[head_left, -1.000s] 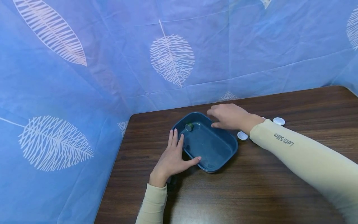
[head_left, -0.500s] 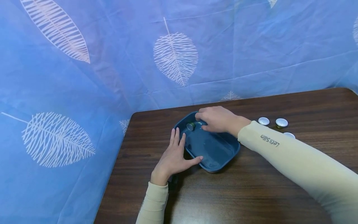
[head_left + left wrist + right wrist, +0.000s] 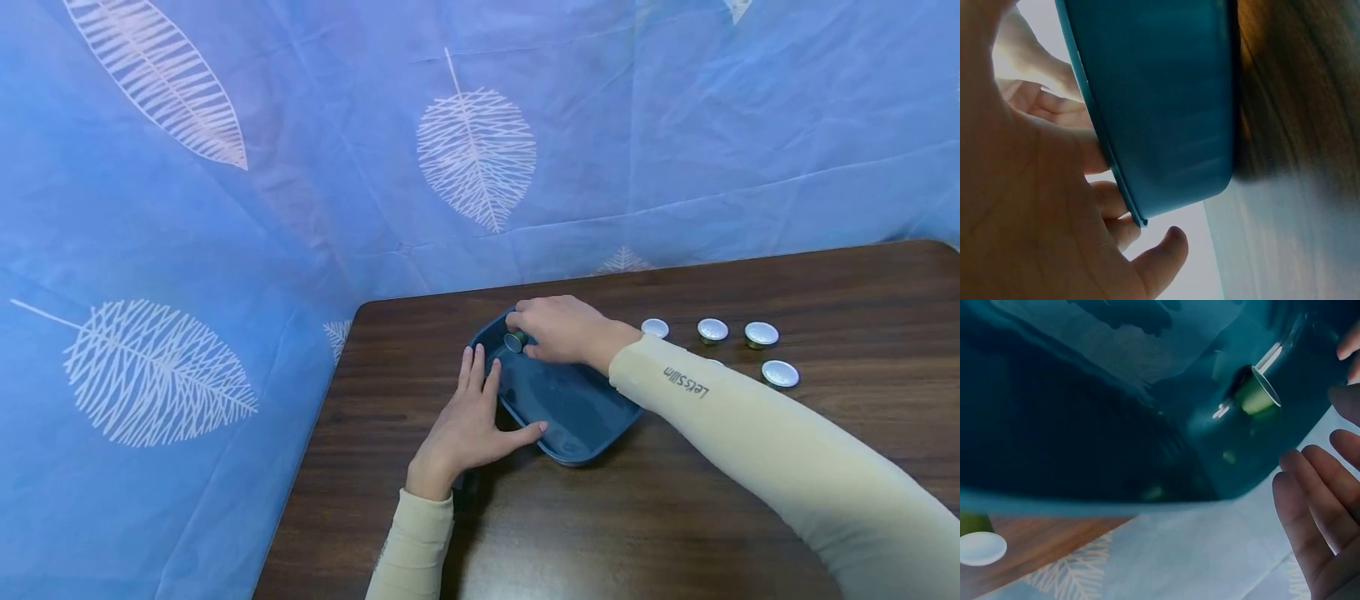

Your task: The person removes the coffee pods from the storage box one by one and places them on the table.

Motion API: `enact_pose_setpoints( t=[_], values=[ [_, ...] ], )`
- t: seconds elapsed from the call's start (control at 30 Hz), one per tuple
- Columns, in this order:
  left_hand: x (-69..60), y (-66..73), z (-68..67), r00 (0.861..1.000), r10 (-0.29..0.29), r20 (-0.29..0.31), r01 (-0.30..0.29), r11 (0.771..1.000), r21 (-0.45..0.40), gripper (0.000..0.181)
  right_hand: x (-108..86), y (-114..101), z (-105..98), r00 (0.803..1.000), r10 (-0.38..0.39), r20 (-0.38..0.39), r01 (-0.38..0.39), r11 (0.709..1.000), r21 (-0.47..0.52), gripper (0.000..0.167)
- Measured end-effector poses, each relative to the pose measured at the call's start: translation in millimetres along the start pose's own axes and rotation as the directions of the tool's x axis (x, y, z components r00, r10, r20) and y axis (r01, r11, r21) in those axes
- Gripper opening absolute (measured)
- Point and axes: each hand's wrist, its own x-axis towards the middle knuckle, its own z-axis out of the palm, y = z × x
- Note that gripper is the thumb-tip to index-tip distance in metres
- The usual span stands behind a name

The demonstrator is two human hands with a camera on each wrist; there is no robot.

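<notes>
A dark blue plastic basin (image 3: 573, 408) stands on the wooden table. Inside it, near the far left corner, a small green coffee capsule (image 3: 516, 342) lies on its side. My left hand (image 3: 465, 425) rests along the basin's near left rim with fingers spread; the left wrist view shows fingertips behind the edge of the basin wall (image 3: 1160, 106). My right hand (image 3: 562, 329) reaches over the far rim beside the capsule. In the right wrist view, its fingers (image 3: 1313, 500) are parted and a gap separates them from the capsule (image 3: 1259, 397).
Several more capsules with pale lids, such as one capsule (image 3: 762, 335), stand upright on the table (image 3: 637, 525) to the right of the basin. The right sleeve (image 3: 735, 408) partly covers one. A blue leaf-print cloth (image 3: 360, 167) hangs behind and left of the table.
My right hand has moved left from the basin's right rim to beside the capsule, uncovering more capsules on the table. The left hand keeps its place on the rim.
</notes>
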Motion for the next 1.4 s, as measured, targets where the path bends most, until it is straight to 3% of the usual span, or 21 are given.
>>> enact_pose_setpoints(
  t=[0.37,1.4],
  values=[
    [-6.0,-4.2,-2.5,1.0,-0.018,-0.02,0.018,1.0,0.01,0.115,19.0,-6.9,20.5,1.0,-0.003,0.03,0.004,0.999,-0.04,0.05],
    [0.3,4.6,-0.2,1.0,-0.006,0.004,0.006,1.0,-0.014,0.115,24.9,2.0,43.2,0.996,0.038,0.086,-0.035,0.999,-0.032,0.053]
  ],
)
